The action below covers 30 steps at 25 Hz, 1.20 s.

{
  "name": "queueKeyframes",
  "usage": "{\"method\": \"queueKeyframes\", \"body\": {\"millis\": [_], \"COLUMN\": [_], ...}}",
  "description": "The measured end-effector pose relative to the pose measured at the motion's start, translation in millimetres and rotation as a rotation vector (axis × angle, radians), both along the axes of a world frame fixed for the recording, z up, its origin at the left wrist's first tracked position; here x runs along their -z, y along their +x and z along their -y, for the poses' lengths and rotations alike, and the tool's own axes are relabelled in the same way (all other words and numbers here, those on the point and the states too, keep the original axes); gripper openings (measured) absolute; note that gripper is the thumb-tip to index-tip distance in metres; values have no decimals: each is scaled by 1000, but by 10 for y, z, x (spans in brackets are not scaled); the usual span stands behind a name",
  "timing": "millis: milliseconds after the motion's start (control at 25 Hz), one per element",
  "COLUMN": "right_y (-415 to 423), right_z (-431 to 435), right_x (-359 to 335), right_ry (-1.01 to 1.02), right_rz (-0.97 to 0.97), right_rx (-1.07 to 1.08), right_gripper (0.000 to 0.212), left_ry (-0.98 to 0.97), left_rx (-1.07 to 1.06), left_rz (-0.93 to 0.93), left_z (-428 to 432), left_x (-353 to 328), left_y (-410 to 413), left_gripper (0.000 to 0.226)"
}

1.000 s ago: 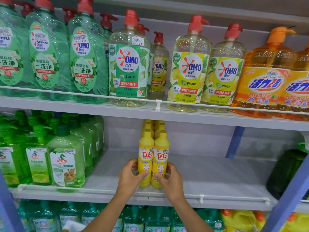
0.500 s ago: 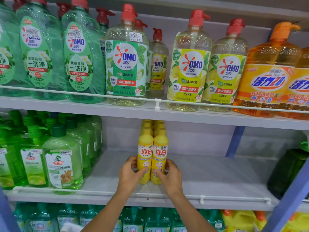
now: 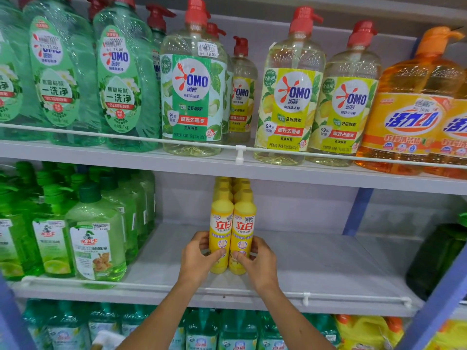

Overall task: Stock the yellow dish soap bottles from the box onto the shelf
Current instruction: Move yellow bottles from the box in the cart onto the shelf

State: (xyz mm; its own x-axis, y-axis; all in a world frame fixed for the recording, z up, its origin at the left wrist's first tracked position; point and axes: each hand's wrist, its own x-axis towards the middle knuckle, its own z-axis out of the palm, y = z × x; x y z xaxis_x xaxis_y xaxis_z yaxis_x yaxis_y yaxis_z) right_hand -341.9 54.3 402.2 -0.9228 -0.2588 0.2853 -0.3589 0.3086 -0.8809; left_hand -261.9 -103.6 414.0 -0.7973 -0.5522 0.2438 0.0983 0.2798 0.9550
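In the head view, the person stands before a grey metal shelf (image 3: pixel 316 261) with a thin white rail along its front edge. Two slim yellow plastic dish soap bottles (image 3: pixel 232 236) with yellow caps and red lettering stand upright on this shelf, side by side and touching each other. More of the same yellow bottles are lined up behind them in two rows, going toward the back wall.

The left hand (image 3: pixel 199 258) is wrapped around the lower part of the left front bottle, with the thumb on the label side. The right hand (image 3: pixel 257 260) holds the lower part of the right front bottle in the same way. Both hands are closed on their bottles, and the bottles seem to rest with their bases on the shelf board.

To the left stand green plastic pump bottles (image 3: pixel 96 238), well apart from the yellow ones. To the right the shelf board is bare until a dark green container (image 3: pixel 439 258) at the edge. The box is not visible in this view.

The yellow bottles look full, so each probably has some weight, but one hand is enough for it. The plastic wall is likely smooth and a little soft, so it may give under a strong squeeze. Because the bottles are tall and narrow, they could tip easily; a hold low on the body, as here, appears the safest place.
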Motion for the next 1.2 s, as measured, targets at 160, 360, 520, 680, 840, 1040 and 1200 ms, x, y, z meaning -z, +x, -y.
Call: {"method": "queueKeyframes", "body": {"millis": [160, 360, 520, 680, 840, 1040, 1200], "right_y": [10, 15, 27, 27, 66, 197, 297], "right_z": [1, 2, -6, -14, -18, -119, -281], "right_x": [-21, -27, -85, -120, -192, -375, -472], "right_ry": [7, 21, 47, 74, 110, 263, 547], "right_rz": [-11, -11, 5, 12, 18, -41, -58], "right_rx": [10, 16, 20, 24, 18, 8, 4], "right_gripper": [54, 52, 52, 51, 52, 44, 69], "left_ry": [-13, -7, 4, 6, -17, -103, -304], "left_rx": [-11, -18, -12, -6, -3, 28, 131], "left_rz": [-5, -2, 11, 48, 99, 184, 348], "left_z": [-3, -13, -36, -38, -17, 86, 173], "left_x": [8, -5, -23, -47, -113, -31, -31], "left_y": [2, 5, 6, 6, -6, 59, 223], "left_gripper": [53, 52, 48, 50, 51, 53, 66]}}
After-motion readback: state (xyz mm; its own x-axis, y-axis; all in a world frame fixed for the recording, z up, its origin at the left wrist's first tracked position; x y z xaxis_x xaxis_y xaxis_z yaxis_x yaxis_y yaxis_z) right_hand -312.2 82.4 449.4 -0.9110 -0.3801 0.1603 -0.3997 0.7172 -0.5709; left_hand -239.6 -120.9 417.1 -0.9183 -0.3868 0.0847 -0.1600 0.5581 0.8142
